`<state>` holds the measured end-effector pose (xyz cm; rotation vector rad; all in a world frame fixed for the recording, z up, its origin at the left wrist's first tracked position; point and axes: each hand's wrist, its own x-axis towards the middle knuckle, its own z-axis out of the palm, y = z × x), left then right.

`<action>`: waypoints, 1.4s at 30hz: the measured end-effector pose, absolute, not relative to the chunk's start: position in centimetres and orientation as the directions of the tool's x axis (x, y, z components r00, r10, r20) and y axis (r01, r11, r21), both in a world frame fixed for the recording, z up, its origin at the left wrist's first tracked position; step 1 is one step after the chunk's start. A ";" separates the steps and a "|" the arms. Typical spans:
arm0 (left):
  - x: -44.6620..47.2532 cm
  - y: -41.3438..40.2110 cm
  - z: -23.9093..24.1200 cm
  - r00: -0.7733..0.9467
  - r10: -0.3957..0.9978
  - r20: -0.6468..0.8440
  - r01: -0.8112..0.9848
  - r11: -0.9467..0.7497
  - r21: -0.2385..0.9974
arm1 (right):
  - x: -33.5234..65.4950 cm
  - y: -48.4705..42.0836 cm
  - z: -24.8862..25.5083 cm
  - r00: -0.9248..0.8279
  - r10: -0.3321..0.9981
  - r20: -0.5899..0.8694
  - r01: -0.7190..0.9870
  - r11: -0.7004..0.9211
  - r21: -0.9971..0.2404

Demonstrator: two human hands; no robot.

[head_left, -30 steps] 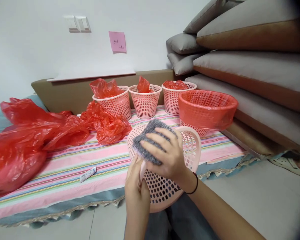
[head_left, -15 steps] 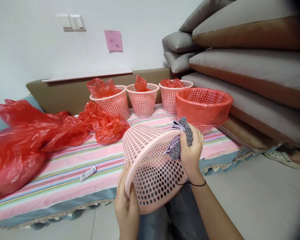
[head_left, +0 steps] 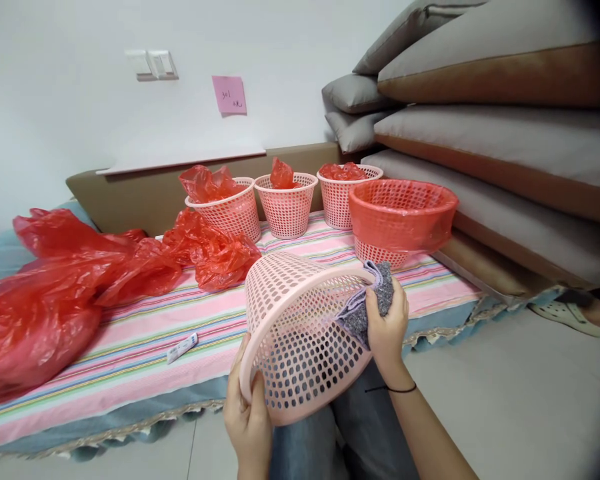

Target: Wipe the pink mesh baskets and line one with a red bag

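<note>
A pink perforated plastic basket [head_left: 295, 320] lies tilted on its side over my lap, its mouth toward me. My left hand [head_left: 247, 413] grips the basket's near rim from below, fingers curled round the edge. My right hand [head_left: 387, 320] is closed on a grey cloth [head_left: 367, 303] and presses it against the basket's right rim and side.
Three pink baskets with red bags [head_left: 287, 200] stand in a row at the back of the striped cloth [head_left: 140, 347]. A basket lined with a red bag [head_left: 400, 217] stands at right. Loose red plastic bags [head_left: 70, 280] lie at left, a small tube [head_left: 182, 347] near the edge. Grey cushions [head_left: 505, 133] are stacked at right.
The right hand with the grey cloth slid from the top of the basket to its right rim. The basket turned, its rim coming round toward me, and the left hand shifted lower.
</note>
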<state>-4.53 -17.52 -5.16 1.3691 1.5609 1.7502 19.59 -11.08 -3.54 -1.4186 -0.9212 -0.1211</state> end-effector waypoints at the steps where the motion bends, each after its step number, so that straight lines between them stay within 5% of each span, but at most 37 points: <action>1: -4.5 -17.5 -5.3 -0.432 0.818 0.380 0.276 -0.282 0.919 | 19.7 -11.4 -4.3 0.674 0.449 0.586 0.568 0.193 -0.800; 7: -4.3 -17.7 -5.6 -0.467 0.813 0.349 0.217 -0.277 0.936 | 18.8 -13.7 -8.2 0.783 0.527 0.332 0.304 0.141 -0.942; 12: -4.3 -17.8 -5.5 -0.518 0.806 0.286 0.210 -0.204 0.956 | 18.7 -13.5 -6.5 0.803 0.583 0.121 0.034 0.157 -0.987; 15: -3.6 -18.1 -6.0 -0.517 0.820 0.246 0.174 -0.180 0.968 | 20.1 -12.3 -3.5 0.790 0.573 0.218 0.098 0.234 -0.967; 19: -1.7 -18.9 -7.6 -0.429 0.887 0.172 0.124 -0.130 0.984 | 22.1 -11.0 0.2 0.722 0.499 0.479 0.381 0.291 -0.878; 24: -2.5 -19.5 -8.4 -0.284 0.955 0.085 0.231 -0.018 0.973 | 22.3 -10.5 3.3 0.415 0.455 0.788 0.713 0.375 -0.592; 28: -7.2 -18.4 -4.4 -0.028 0.999 -0.040 0.417 0.048 0.908 | 20.9 -10.5 4.4 0.225 0.448 0.865 0.802 0.418 -0.426; 31: -9.0 -16.7 1.5 -0.180 0.966 0.188 0.543 -0.062 0.838 | 20.0 -10.7 4.8 0.201 0.458 0.866 0.816 0.411 -0.406; 36: -4.5 -11.7 10.2 0.140 0.877 0.459 0.540 -0.456 0.707 | 19.4 -11.2 5.4 0.129 0.510 0.850 0.775 0.483 -0.407; 42: 0.6 -8.1 12.0 0.431 0.781 0.452 0.505 -0.624 0.596 | 19.3 -11.1 6.5 0.143 0.564 0.813 0.827 0.384 -0.412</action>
